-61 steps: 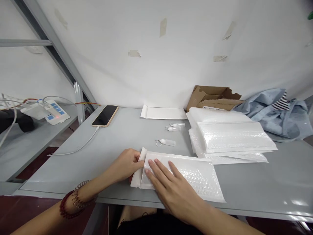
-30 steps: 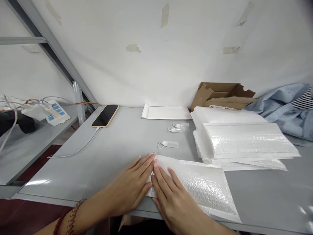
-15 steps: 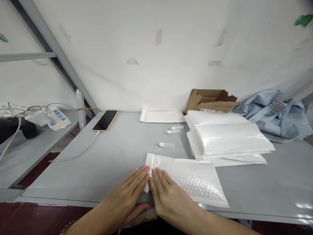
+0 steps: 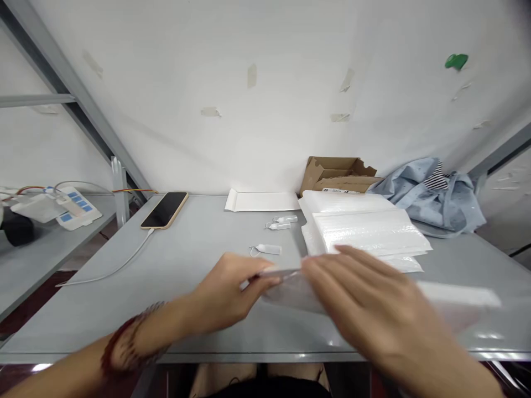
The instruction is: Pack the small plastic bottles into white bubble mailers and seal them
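My left hand (image 4: 226,296) and my right hand (image 4: 373,312) both grip a white bubble mailer (image 4: 456,296), lifted off the grey table (image 4: 186,260) near its front edge and held roughly flat; it is blurred by motion. The left hand pinches its left end, the right hand covers its middle. A small clear dropper bottle (image 4: 267,250) lies just beyond the left hand. Two more small bottles (image 4: 281,223) lie further back.
A stack of bubble mailers (image 4: 365,229) sits right of centre, with a cardboard box (image 4: 338,172) and blue cloth (image 4: 431,196) behind it. A flat white envelope (image 4: 261,200) lies at the back. A phone (image 4: 165,210) on a cable lies at left; a power strip (image 4: 74,205) rests on a side shelf.
Both hands were pressing the mailer's folded end flat on the table; now they have picked the mailer up and it moves to the right.
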`<state>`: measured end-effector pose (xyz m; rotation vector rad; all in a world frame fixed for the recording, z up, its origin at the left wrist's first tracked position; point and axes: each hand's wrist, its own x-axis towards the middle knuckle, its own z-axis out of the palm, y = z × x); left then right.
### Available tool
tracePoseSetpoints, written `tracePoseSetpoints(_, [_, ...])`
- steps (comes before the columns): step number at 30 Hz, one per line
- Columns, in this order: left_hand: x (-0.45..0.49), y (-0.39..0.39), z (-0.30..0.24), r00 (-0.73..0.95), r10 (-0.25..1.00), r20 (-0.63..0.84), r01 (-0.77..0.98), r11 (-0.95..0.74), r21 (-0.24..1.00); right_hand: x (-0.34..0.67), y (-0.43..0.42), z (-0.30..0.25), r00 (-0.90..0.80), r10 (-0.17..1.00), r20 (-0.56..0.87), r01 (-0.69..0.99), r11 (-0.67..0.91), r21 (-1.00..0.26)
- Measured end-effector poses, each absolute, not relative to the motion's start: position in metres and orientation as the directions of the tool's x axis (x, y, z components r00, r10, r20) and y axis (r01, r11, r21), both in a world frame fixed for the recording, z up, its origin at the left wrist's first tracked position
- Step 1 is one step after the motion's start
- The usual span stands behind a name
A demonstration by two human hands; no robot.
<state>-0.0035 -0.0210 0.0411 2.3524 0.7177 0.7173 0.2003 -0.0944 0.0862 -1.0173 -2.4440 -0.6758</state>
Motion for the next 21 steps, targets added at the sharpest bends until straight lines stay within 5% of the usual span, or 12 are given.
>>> tracePoseSetpoints(5, [0.066, 0.041, 0.071, 0.747, 0.661, 0.073, 0.166, -0.292, 0.942, 0.262, -0.066, 0.089, -0.449, 0.526, 0.722, 0.893, 0.275, 0.355])
tracePoseSetpoints(9, [0.119, 0.090, 0.070, 0.753, 0.652, -0.093, 0.139, -0.019, 0.990, 0.309, -0.028, 0.063, -0.286, 0.598, 0.749, 0.958, 0.149, 0.247])
tracePoseSetpoints(14, [0.158, 0.128, 0.055, 0.675, 0.724, -0.139, 0.151, 0.048, 0.987, 0.342, -0.003, 0.029, -0.114, 0.761, 0.638, 0.984, 0.000, 0.176])
tracePoseSetpoints(21, [0.134, 0.129, 0.040, 0.552, 0.826, -0.113, 0.251, -0.036, 0.967, 0.353, 0.004, 0.018, -0.052, 0.898, 0.438, 0.998, 0.033, 0.049])
